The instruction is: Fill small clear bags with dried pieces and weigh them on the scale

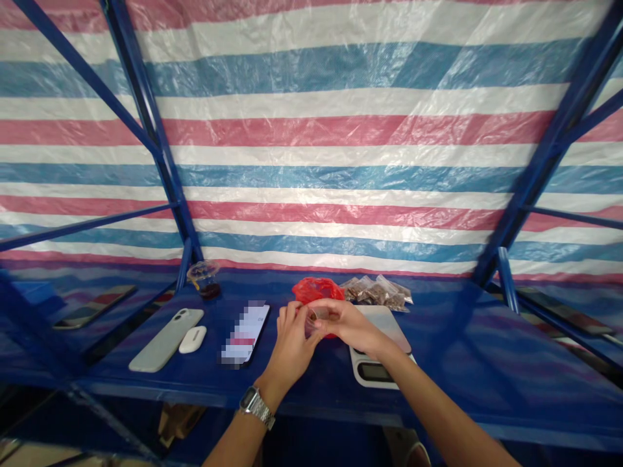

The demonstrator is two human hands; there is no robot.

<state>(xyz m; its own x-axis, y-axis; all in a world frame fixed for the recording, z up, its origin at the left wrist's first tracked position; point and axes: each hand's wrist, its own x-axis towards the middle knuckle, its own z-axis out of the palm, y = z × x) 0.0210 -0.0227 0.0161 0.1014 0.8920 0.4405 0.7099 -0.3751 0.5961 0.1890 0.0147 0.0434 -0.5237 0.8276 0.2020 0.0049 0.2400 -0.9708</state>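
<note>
Currently a small clear plastic cup (312, 320) is pinched between the left hand (291, 346) and the right hand (346, 324), fingers closed on its rim and wall, above the middle of the blue surface (487, 363); judged light, thin, easily crushed and slippery, so best gripped gently at the rim; red bag (317, 289) just behind, scale (382, 353) under the right wrist.

No readable text was found, phone screen (244, 333) was blurred out, scale display (374, 371) was shown dark
</note>
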